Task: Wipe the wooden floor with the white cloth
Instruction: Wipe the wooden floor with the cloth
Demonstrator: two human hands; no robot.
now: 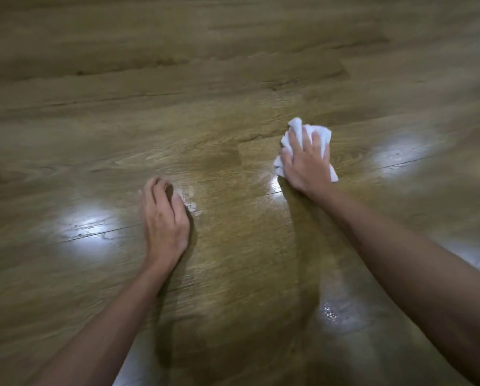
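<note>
The wooden floor (233,87) of brown planks fills the whole view. A crumpled white cloth (294,129) lies on it right of centre, pressed down under my right hand (305,162), whose fingers spread over and grip it. My left hand (165,215) rests on the floor left of centre with its fingers curled, holding nothing. A pale wet smear (188,196) sits on the plank just beyond the left fingers. Part of the cloth is hidden under my right palm.
Bright light reflections show on the glossy planks at the left (85,227), at the right (400,154) and near the bottom (333,313), where small droplets glint. My shadow darkens the planks between my forearms.
</note>
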